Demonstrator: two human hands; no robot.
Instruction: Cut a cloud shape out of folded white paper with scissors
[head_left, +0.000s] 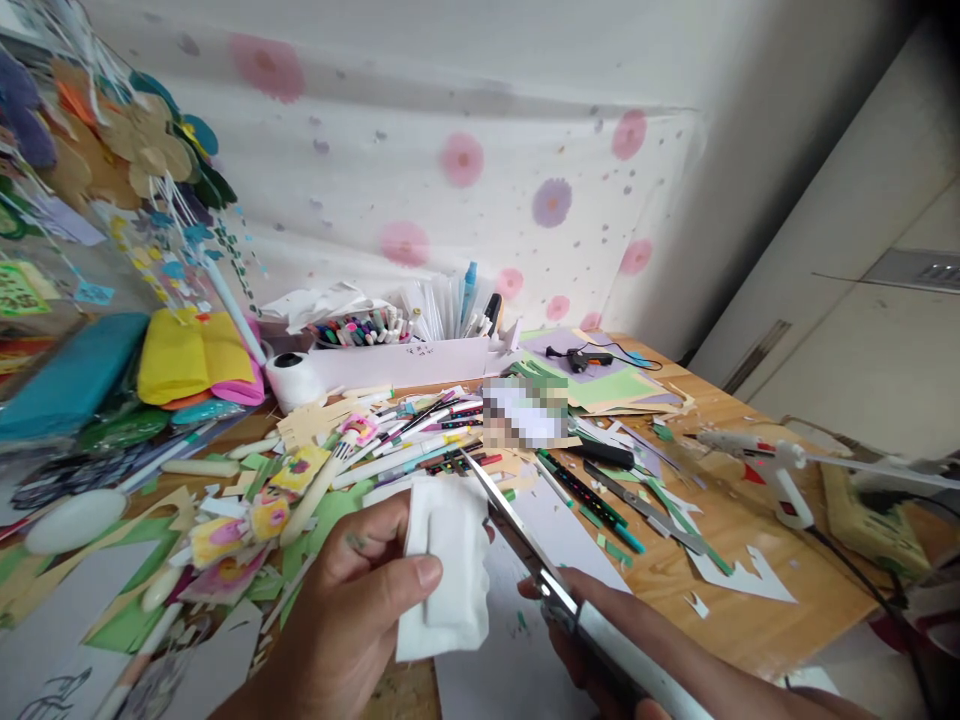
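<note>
My left hand [360, 590] is closed on a white padded piece [454, 565], thumb in front and fingers behind it. The piece has a raised rectangle in its middle and a wavy right edge. To its right, my right hand [600, 620] grips a pair of scissors [536, 565] by the pale handles. The scissor blades point up and left, alongside the piece's upper right edge, and look almost closed. Whether they touch the piece I cannot tell. Beneath both hands lies a white sheet of paper [480, 680].
Pens and paper scraps cover the wooden table [750, 520]. A white glue gun [780, 470] with its cord lies at the right, a black glue gun [581, 358] at the back. Behind stands a pen box [420, 362]. A craft knife [645, 505] and decorated sticks [270, 515] lie about.
</note>
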